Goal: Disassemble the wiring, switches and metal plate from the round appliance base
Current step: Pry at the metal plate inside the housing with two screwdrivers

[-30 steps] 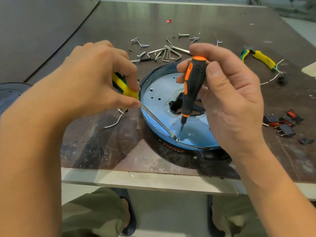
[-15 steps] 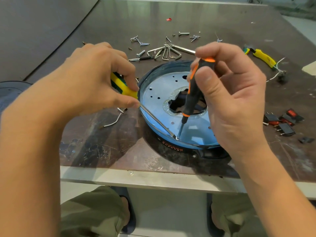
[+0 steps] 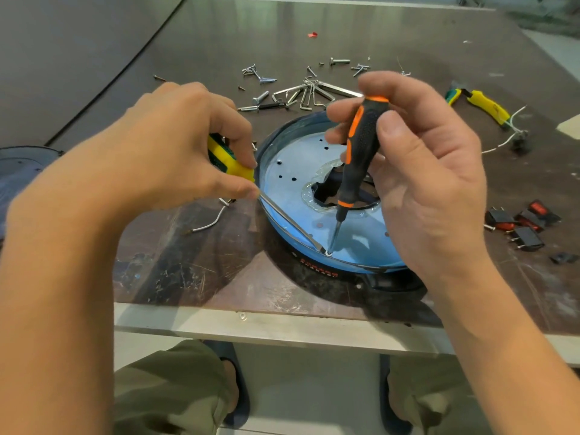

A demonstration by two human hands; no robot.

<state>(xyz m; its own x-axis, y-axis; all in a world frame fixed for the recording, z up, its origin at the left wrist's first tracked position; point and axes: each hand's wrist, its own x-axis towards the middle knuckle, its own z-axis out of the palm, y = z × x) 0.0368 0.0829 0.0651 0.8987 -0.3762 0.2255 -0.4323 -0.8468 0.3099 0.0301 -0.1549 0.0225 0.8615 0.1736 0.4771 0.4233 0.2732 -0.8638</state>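
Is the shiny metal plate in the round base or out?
In. The shiny round metal plate sits in the black round base; an orange-black screwdriver and a yellow-handled screwdriver poke its near edge.

Round base (image 3: 317,270) on table (image 3: 194,277), close to front edge. Metal plate (image 3: 282,189) inside base. Left hand (image 3: 163,152) left of base, gripping slanted screwdriver (image 3: 288,219); shaft crosses plate. Right hand (image 3: 433,171) over base's right side, gripping upright screwdriver (image 3: 361,146). Both tips meet at plate's near edge. Hex keys (image 3: 309,94), screws (image 3: 254,72) behind base. Switches (image 3: 522,226) right of base. Loose wire (image 3: 208,226) left of base
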